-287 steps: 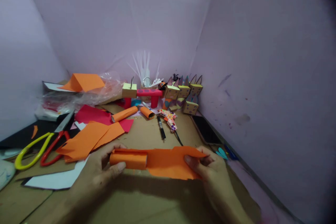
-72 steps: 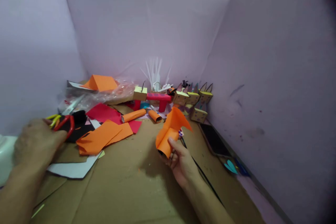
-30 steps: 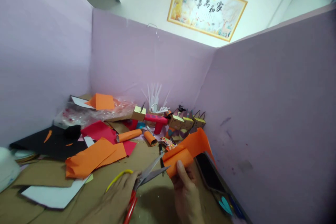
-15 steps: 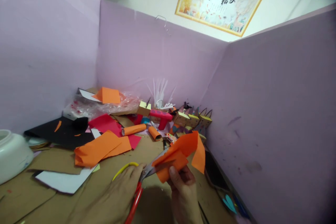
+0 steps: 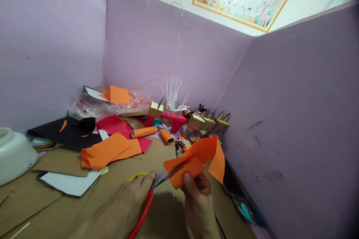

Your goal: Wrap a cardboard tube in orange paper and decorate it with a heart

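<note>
Orange paper [image 5: 193, 158]: raised above the table [image 5: 126, 201], pinched at its lower edge by the right hand [image 5: 199, 205], thumb on top, keeping it taut for the blades. Scissors [image 5: 153, 190]: gripped in the closed left hand [image 5: 126, 209], blades biting the paper's left edge. Loose orange sheets [image 5: 109, 151] lie behind.
</note>
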Demonstrator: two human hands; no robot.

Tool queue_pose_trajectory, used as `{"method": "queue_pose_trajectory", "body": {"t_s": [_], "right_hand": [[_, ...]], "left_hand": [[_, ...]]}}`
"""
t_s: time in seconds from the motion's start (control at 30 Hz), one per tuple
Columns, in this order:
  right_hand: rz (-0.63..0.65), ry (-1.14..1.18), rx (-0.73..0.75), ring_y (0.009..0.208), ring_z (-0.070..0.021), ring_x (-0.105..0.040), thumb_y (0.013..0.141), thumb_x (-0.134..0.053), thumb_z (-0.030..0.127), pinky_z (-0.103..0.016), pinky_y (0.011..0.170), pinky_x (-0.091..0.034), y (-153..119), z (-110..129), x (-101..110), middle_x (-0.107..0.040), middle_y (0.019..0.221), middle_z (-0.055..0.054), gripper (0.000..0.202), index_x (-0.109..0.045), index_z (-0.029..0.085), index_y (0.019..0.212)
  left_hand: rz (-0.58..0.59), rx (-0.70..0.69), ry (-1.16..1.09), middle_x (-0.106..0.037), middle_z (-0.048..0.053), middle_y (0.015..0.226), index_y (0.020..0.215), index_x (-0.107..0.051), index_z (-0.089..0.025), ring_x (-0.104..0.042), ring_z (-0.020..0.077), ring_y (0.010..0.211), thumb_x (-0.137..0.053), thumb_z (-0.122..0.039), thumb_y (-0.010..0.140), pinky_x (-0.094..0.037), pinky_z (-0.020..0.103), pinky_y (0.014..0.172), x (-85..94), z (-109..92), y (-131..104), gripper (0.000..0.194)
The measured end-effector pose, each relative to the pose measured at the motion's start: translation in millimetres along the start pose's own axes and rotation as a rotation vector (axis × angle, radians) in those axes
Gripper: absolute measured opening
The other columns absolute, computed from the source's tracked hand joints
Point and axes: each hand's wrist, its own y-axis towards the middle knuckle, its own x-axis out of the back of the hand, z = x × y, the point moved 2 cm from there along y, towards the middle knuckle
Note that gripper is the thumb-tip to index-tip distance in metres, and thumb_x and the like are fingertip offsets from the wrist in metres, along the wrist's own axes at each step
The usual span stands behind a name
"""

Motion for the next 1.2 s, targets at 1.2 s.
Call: {"method": "queue_pose_trajectory", "body": {"t_s": [1.2], "right_hand": [[0.248, -0.123, 0.014, 0.074, -0.0184, -0.059, 0.063, -0.074, 0.026, -0.029, 0.067, -0.049, -9, -9, -1, -0.066, 0.086, -0.004, 0.037, -0.063, 0.019, 0.098]], "left_hand": [[0.202, 0.101, 0.175, -0.057, 0.001, 0.065, 0.076, -0.048, -0.02, -0.05, 0.0149, 0.054, -0.037, -0.005, 0.072, -0.03, 0.023, 0.048, 5.9, -18, -1, 0.019]]}}
